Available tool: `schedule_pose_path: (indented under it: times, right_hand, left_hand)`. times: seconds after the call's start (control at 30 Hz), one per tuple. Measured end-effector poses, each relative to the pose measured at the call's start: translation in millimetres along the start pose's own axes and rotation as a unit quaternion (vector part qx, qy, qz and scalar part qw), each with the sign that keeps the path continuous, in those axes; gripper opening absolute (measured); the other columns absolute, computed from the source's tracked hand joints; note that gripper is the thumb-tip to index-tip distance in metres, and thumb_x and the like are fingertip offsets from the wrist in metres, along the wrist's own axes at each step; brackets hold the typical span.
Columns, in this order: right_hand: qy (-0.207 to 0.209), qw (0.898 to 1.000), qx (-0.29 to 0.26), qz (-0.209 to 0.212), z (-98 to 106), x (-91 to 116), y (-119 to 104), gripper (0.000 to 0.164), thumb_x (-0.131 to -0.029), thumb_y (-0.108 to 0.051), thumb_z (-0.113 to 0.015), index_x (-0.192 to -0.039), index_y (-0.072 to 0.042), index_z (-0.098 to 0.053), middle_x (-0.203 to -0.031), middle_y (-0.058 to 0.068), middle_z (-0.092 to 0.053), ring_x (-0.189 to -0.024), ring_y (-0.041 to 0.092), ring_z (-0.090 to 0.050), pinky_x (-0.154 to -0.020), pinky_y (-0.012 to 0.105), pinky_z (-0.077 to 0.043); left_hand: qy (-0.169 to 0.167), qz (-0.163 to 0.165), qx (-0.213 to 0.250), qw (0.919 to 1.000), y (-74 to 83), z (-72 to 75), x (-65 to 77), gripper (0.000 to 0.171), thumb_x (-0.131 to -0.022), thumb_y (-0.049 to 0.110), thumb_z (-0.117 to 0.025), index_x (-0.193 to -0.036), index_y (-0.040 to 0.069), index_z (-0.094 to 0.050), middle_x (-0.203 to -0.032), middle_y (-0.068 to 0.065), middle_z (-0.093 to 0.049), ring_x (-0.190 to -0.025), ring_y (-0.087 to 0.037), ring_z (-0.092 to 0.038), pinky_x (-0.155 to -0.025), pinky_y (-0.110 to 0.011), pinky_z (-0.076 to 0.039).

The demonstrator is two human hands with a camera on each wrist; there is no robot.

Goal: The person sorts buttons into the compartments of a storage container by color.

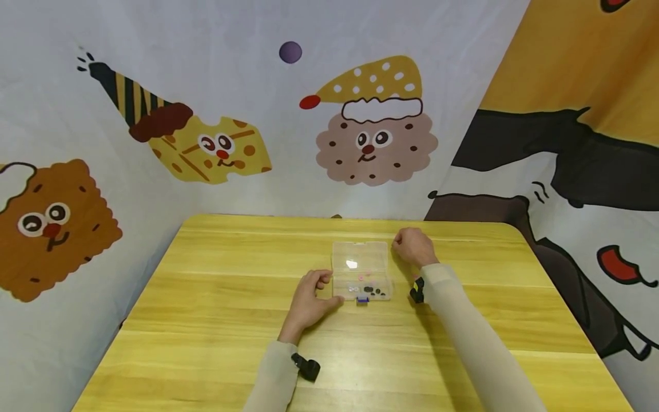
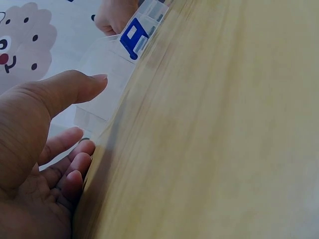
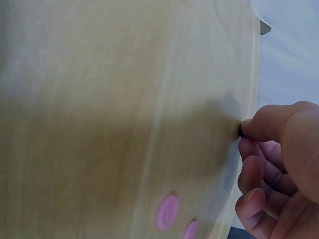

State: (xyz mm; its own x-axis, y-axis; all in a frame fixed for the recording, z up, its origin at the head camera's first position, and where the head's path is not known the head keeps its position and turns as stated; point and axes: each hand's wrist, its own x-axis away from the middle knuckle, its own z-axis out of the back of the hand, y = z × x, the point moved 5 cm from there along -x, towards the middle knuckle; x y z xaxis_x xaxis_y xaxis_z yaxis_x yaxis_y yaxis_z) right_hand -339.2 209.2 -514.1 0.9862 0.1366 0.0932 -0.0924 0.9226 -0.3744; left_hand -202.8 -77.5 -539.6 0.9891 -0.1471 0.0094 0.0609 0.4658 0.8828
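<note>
A clear plastic box (image 1: 359, 271), lid raised at the back, stands on the table. Small pink, clear and black buttons (image 1: 368, 290) lie in it. My left hand (image 1: 311, 300) is at its left side, thumb near the front left corner and fingers loosely bent. In the left wrist view, that thumb overlaps the box's front wall. Just right of the lid, my right hand (image 1: 415, 247) is low over the table. Between its thumb and forefinger it pinches a small black button (image 3: 240, 130), mostly hidden. Pink buttons (image 3: 167, 212) show below it in the right wrist view.
A blue latch (image 1: 362, 300) sticks out from the box's front. The wood-grain table (image 1: 221, 320) ends at a cartoon-printed cloth (image 1: 231, 63) behind. Black wrist cameras (image 1: 306, 367) are strapped over both sleeves.
</note>
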Motion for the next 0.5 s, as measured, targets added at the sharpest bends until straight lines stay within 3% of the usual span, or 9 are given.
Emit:
schedule_pose_path:
  times: [0.13, 0.23, 0.33, 0.5]
  right_hand:
    - [0.003, 1.0, 0.024, 0.009, 1.5, 0.1, -2.3, 0.024, -0.096, -0.015, -0.059, -0.078, -0.012, -0.075, -0.076, 0.005, -0.069, -0.058, 0.015, -0.052, -0.055, 0.031, -0.043]
    - [0.0, 0.999, 0.044, 0.019, 1.8, -0.6, -5.5, 0.037, -0.094, -0.012, -0.056, -0.058, -0.016, -0.057, -0.056, -0.002, -0.048, -0.05, 0.012, -0.038, -0.05, 0.028, -0.033]
    - [-0.009, 0.997, 0.069, 0.024, 1.1, -1.9, -9.0, 0.044, -0.092, -0.01, -0.054, -0.051, -0.02, -0.04, -0.051, -0.005, -0.032, -0.049, 0.012, -0.031, -0.048, 0.028, -0.03]
    - [-0.017, 0.995, 0.098, 0.019, -1.6, -3.8, -11.6, 0.043, -0.089, -0.009, -0.054, -0.051, -0.02, -0.036, -0.051, -0.004, -0.032, -0.049, 0.013, -0.031, -0.046, 0.03, -0.033]
  left_hand:
    - [-0.002, -0.003, -0.003, 1.0, 0.8, -0.7, -0.4, 0.065, -0.08, 0.031, -0.087, -0.137, 0.013, -0.06, -0.118, -0.004, -0.061, -0.104, -0.02, -0.053, -0.093, -0.041, -0.046]
    - [-0.001, -0.003, 0.002, 1.0, 1.5, -0.7, -0.3, 0.065, -0.08, 0.031, -0.088, -0.137, 0.012, -0.06, -0.118, -0.005, -0.061, -0.105, -0.021, -0.053, -0.094, -0.041, -0.046]
    - [-0.001, -0.002, 0.008, 1.0, 1.3, -0.7, 0.2, 0.066, -0.08, 0.03, -0.088, -0.136, 0.011, -0.06, -0.118, -0.005, -0.061, -0.106, -0.022, -0.053, -0.095, -0.042, -0.046]
    - [0.001, -0.001, 0.014, 0.9999, 0.3, -1.1, 1.0, 0.066, -0.079, 0.03, -0.088, -0.136, 0.011, -0.061, -0.118, -0.006, -0.061, -0.107, -0.023, -0.053, -0.096, -0.043, -0.046]
